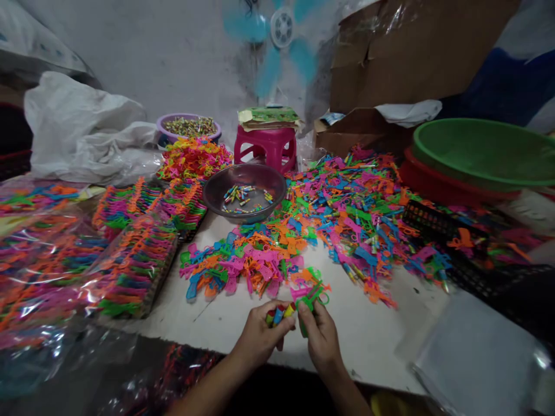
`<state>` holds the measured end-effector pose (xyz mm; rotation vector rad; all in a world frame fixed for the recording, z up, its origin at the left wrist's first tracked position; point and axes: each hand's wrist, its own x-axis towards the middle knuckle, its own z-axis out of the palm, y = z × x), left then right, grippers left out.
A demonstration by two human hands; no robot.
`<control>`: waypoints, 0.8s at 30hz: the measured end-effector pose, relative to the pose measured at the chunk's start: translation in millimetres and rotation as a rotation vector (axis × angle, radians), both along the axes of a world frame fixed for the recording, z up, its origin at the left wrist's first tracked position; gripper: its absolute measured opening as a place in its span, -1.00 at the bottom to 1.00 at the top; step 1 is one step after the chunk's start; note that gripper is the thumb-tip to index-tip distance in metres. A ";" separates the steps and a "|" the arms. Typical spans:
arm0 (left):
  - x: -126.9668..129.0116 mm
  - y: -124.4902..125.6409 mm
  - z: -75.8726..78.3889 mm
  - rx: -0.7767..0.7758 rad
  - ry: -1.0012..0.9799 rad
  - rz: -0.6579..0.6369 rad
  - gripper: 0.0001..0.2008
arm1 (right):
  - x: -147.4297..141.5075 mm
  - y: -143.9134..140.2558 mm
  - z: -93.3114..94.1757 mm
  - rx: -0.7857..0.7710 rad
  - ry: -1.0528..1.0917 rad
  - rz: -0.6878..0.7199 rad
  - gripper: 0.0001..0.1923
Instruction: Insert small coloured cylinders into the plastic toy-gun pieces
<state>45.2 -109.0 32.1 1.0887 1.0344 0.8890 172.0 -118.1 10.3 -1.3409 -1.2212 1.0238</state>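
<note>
Several short coloured tubes with red, blue and yellow wrapping are bunched in my left hand, its fingers curled round them. My right hand pinches a green plastic toy gun between thumb and fingers. Both hands are close together over the front edge of the white table. Just beyond them lies a pile of toy guns in pink, orange, blue and green. A metal bowl behind that pile holds more of the small tubes.
On the left are packed trays of toy guns under clear plastic. A larger heap spreads right, beside a black basket and a green basin. At the back stand a pink stool, a purple-rimmed basin and a fan.
</note>
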 end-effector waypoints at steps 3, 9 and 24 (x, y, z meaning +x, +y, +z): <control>-2.0 0.2 1.9 -0.011 0.005 -0.080 -0.69 | -4.7 -3.7 -2.2 -0.024 0.067 0.028 -0.66; -2.0 8.8 -7.0 -0.129 -0.080 -0.021 -0.61 | 26.4 30.6 10.3 -0.089 0.201 -0.077 -0.66; -6.5 16.2 -29.6 -0.452 -0.283 0.157 -0.65 | 67.4 46.9 -28.2 -0.153 -0.361 -0.255 -0.75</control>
